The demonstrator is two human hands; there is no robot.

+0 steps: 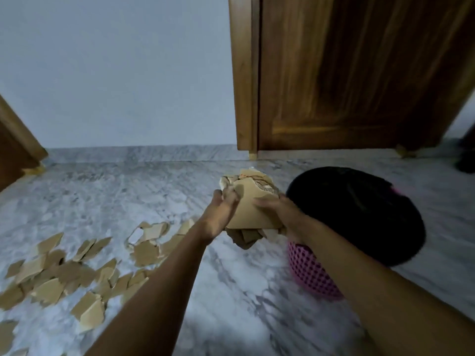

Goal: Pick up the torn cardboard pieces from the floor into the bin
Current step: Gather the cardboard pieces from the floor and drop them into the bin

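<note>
Shows a bundle of torn cardboard pieces [253,201], tan and crumpled, lifted clear of the floor and clamped between two bare hands. Grips it from one side with the left hand [221,211], fingers curled in against the scraps. Covers the large flat outer piece with the right hand [280,211], fingers bent over its edge and pressed down. Leaves ragged ends hanging below both sets of fingers and poking up past the fingertips.

Just beyond the right fingers: a pink perforated bin [311,273], standing on the floor, lined with a black bag [359,214] folded out over its rim. Cannot tell what lies inside; only darkness at the bag's mouth. Cannot tell either whether the bundle touches the rim or merely hangs beside it.

Below and to the left of the left fingers, well apart from them: loose cardboard scraps [77,268], many of them, strewn and overlapping on the grey-veined marble floor [231,291], the nearest few close under the left wrist.

Farther out, past the fingertips: a pale wall [115,73] with a marble skirting, and a dark wooden door [347,73] behind the bin. At the far left edge, another wooden frame [15,140].
</note>
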